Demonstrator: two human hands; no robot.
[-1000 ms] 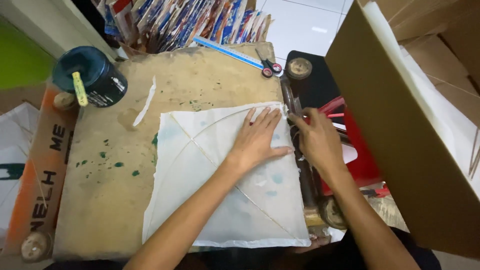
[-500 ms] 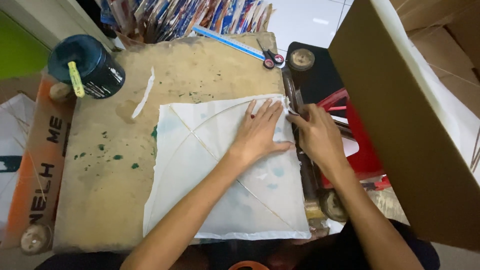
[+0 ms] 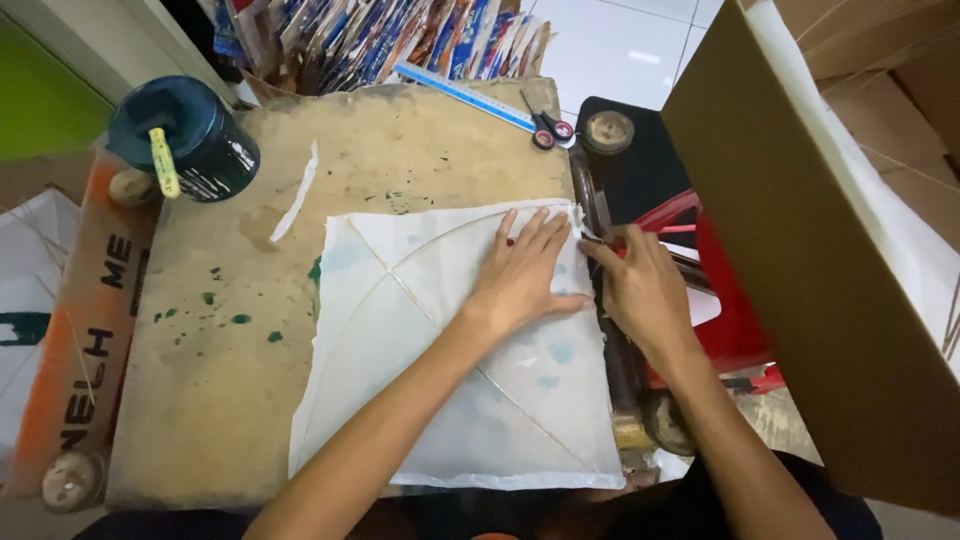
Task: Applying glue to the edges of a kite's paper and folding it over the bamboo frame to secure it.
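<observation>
A white paper kite (image 3: 400, 370) with thin crossed sticks lies flat on a stained wooden board (image 3: 230, 360). My left hand (image 3: 525, 275) presses flat on the kite's upper right part, fingers spread. My right hand (image 3: 640, 290) sits at the kite's right edge, fingers pinched on a small thin tool or stick near the corner; what it holds is too small to tell.
A dark can (image 3: 185, 140) with a yellow-handled brush stands at the board's far left. A torn paper strip (image 3: 295, 195), a blue ruler (image 3: 465, 95) and scissors (image 3: 545, 125) lie at the back. A large cardboard box (image 3: 800, 250) rises on the right, beside a red stool (image 3: 720, 300).
The view has shifted slightly. Both hands stay at the kite's upper right corner, with the right hand's fingers working a little along the edge.
</observation>
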